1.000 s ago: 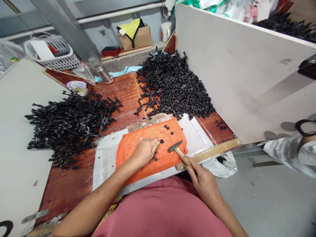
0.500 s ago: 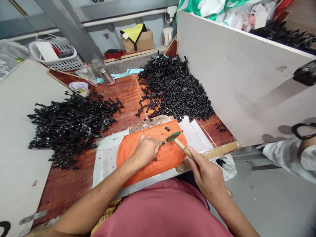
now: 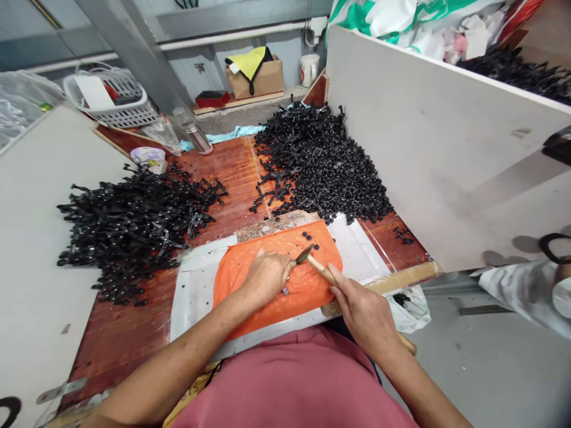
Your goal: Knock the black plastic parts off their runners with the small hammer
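My right hand (image 3: 363, 309) is wrapped round the wooden handle of a small hammer (image 3: 320, 269). The hammer's dark green head lies low over an orange cloth-covered pad (image 3: 250, 318), right at the fingertips of my left hand (image 3: 269, 274). My left hand rests on the pad with thumb and fingers drawn together; what they pinch, if anything, is hidden by the hammer head. Small black round pieces (image 3: 316, 246) lie on the pad beyond the hammer, and a small round piece (image 3: 286, 291) sits just below my left fingers.
A heap of black plastic parts (image 3: 129, 226) lies on the left, another heap (image 3: 330, 166) at the back right. A grey partition (image 3: 428, 137) bounds the right side. A steel flask (image 3: 196, 137), a basket (image 3: 129, 113) and a mug (image 3: 309, 70) stand behind.
The hammer head has come down and left to my left fingertips, and my right hand has lowered with it. My left hand stays on the pad. The view has shifted slightly.
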Tool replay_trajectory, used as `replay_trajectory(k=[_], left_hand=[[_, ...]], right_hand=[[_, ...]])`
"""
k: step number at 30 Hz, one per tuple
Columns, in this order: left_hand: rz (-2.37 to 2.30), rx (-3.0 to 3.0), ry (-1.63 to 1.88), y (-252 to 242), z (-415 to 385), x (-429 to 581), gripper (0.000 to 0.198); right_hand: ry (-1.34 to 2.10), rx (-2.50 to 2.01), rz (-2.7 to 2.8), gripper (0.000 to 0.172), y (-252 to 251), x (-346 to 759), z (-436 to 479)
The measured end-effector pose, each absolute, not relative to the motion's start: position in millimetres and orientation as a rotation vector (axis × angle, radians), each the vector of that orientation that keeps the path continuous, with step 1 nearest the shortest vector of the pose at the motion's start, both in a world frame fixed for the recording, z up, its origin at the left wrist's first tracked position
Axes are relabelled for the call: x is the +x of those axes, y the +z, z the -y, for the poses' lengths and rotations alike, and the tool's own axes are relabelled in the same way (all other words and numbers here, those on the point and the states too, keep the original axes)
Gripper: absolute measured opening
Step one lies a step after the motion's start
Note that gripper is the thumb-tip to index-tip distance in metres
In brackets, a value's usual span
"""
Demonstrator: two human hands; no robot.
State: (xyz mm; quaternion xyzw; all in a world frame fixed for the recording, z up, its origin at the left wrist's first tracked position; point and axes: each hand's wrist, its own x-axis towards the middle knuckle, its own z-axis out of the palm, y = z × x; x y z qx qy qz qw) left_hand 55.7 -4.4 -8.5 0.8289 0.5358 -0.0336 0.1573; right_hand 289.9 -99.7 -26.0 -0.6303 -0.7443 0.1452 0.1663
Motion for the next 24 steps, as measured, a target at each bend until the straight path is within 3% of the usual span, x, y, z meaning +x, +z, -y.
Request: replay_trajectory(k=[3, 7, 9, 12, 24], left_hand=[[-1.588, 2.101, 0.097, 3.2, 1.0, 45.6, 0.029], [-1.321, 1.811, 0.437, 19.9, -16.6, 29.8, 0.047], [-1.165, 1.792, 0.501, 21.2, -28.9, 28.3, 0.041], [-1.170, 1.782, 0.546, 11.2, -47.1, 36.2, 0.027], [-1.500, 1.905, 0.437, -22.5, -81.7, 58.7, 0.034]], right_hand=[[0.543, -1.741, 1.907, 0.048, -30.9, 297.3, 97.4], [0.633, -1.758, 1.593, 0.050, -45.2, 316.2, 96.9], [0.652, -1.779, 1.530, 0.052, -53.8, 323.8, 97.3], [0.667, -1.808, 1.532, 0.051, -60.9, 327.5, 98.4], [0.532, -1.952, 1.667, 0.045, -56.1, 321.1, 99.7]])
